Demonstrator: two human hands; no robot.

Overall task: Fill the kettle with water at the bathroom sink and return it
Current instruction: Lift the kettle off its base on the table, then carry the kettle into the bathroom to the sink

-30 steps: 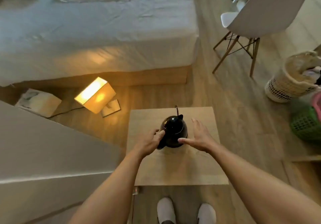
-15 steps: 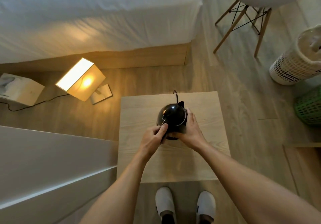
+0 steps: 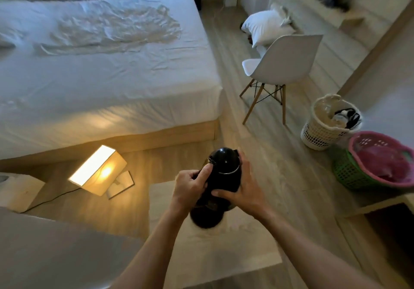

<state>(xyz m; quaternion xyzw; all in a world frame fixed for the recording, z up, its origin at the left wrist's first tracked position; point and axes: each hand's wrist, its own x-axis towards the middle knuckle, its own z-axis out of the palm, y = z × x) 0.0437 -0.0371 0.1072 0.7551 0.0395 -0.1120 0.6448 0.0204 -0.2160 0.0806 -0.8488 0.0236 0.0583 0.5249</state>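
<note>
The black kettle (image 3: 225, 172) is lifted off its dark round base (image 3: 205, 219), which stays on the low wooden table (image 3: 224, 255). Both hands hold the kettle in front of me. My left hand (image 3: 190, 186) grips its handle side, thumb near the lid. My right hand (image 3: 243, 190) wraps around the body from the right. The kettle's lid is closed. The lower part of the kettle is hidden behind my fingers.
A lit lamp (image 3: 98, 172) lies tipped on the wooden floor left of the table, beside the white bed (image 3: 107, 64). A white chair (image 3: 282, 66) stands ahead on the right. A white basket (image 3: 322, 129) and pink and green baskets (image 3: 378, 163) sit at the right wall.
Both hands closed around the kettle and raised it off its base. My head has tilted up, so more of the bed and room shows.
</note>
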